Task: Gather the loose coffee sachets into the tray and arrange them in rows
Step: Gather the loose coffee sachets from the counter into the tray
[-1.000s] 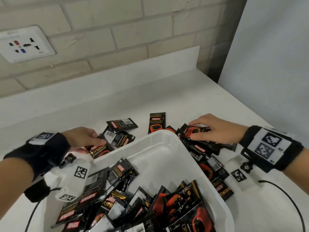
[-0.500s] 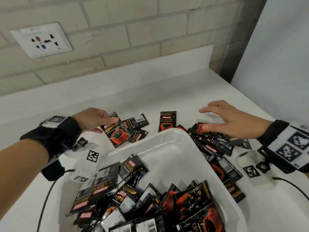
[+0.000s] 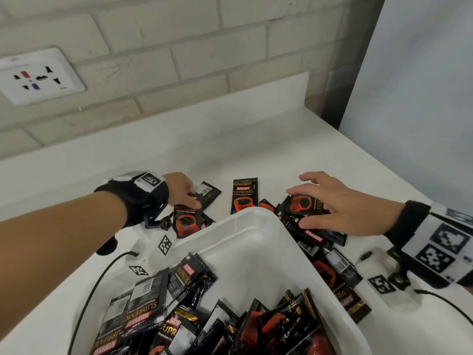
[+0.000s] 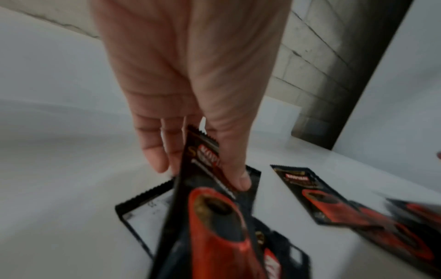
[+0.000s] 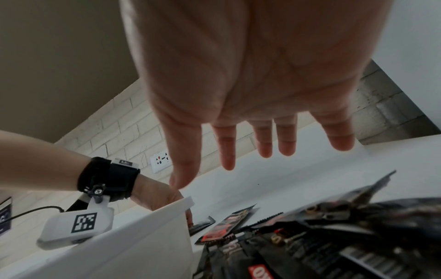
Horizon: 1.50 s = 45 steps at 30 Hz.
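Tray (image 3: 258,228) on the counter (image 3: 179,155), nearest the viewer, holding a heap of sachets (image 3: 204,319) in its near part. Beyond its far left corner, left hand (image 3: 180,189) pinching one sachet (image 4: 214,217) above others lying flat. Single sachet (image 3: 244,194) just behind the far rim. Along the right wall, a pile of loose sachets (image 3: 322,252), right hand (image 3: 332,203) spread over its far end. Wall socket (image 3: 38,75) behind, far left.
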{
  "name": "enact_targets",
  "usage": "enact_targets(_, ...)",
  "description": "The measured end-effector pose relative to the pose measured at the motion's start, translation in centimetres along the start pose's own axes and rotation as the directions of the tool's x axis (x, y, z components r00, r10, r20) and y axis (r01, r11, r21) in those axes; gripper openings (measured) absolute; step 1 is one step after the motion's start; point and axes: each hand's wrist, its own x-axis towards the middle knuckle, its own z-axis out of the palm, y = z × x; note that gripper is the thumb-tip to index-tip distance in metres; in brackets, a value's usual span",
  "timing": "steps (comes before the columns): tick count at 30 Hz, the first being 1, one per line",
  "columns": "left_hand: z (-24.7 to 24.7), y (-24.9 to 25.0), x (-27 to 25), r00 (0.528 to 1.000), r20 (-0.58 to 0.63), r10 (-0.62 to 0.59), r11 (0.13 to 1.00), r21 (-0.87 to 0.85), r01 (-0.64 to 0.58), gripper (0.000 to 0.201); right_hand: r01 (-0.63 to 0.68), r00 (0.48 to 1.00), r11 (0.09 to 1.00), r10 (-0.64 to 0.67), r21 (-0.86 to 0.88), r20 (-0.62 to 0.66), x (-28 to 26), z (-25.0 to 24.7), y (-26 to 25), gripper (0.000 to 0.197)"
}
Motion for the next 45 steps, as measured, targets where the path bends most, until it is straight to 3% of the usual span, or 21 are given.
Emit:
enact_targets(6,0.1,-0.2,1.4,0.999,-0.024,0.034,0.998,-0.058,-0.036,0.025,0.015,1.000,1.000,-0.015,0.004,0.004,0.0,-0.1,-0.1,0.061)
enact_targets(11,-0.5,-1.5,1.5,0.988,-0.148,-0.049,0.917,-0.400,-0.014,0.036,0.008,1.000,1.000,-0.008,0.013,0.001,-0.2,-0.3,0.1,0.061)
enact_targets(13,-1.1,-2.2,1.0,0.994,-0.082,-0.073,0.826,-0.563,0.014,0.045,0.005,1.000,1.000,-0.005,0.012,-0.002,-0.2,-0.4,0.1,0.062)
enact_targets(15,-1.4,-2.8,0.3,0.999,0.022,-0.023,0.797,-0.604,0.032,0.034,0.005,1.000,1.000,-0.005,0.010,-0.005,-0.3,-0.4,0.2,0.062)
enact_targets(18,-1.0,-3.3,-0.8,0.988,0.155,0.030,0.876,-0.480,0.048,0.013,0.010,1.000,1.000,-0.010,0.014,-0.012,-0.3,-0.5,0.3,0.061)
enact_targets(20,-0.2,-3.2,-1.1,0.980,0.197,0.034,0.929,-0.367,0.041,0.010,0.013,1.000,1.000,-0.013,0.018,-0.016,-0.3,-0.5,0.3,0.061)
enact_targets(23,0.9,-2.7,-1.0,0.977,0.209,0.038,0.983,-0.185,0.001,0.018,0.018,1.000,1.000,-0.017,0.016,-0.023,-0.2,-0.5,0.5,0.061)
enact_targets(27,1.1,-2.0,-0.7,0.994,0.095,0.055,0.997,-0.052,-0.051,0.027,0.021,0.999,0.999,-0.019,0.050,-0.039,-0.4,-0.5,0.6,0.059)
enact_targets(31,0.8,-1.4,-0.8,0.994,0.089,0.056,0.980,0.188,-0.072,0.054,0.001,0.999,0.999,0.001,0.053,-0.033,-0.7,-0.7,0.7,0.061)
enact_targets(34,0.5,-1.1,-0.8,0.992,0.103,0.074,0.971,0.221,-0.095,0.058,-0.002,0.999,0.998,0.004,0.061,-0.036,-0.9,-0.7,1.1,0.061)
enact_targets(41,0.7,-1.2,0.2,0.984,0.158,0.077,0.986,0.132,-0.099,0.026,-0.005,0.999,0.994,0.009,0.105,-0.035,-1.1,-0.6,1.3,0.061)
enact_targets(45,-0.1,-1.3,0.0,0.986,0.135,0.102,0.987,0.114,-0.117,0.029,0.002,0.999,0.995,0.002,0.097,-0.041,-1.0,-0.7,1.2,0.062)
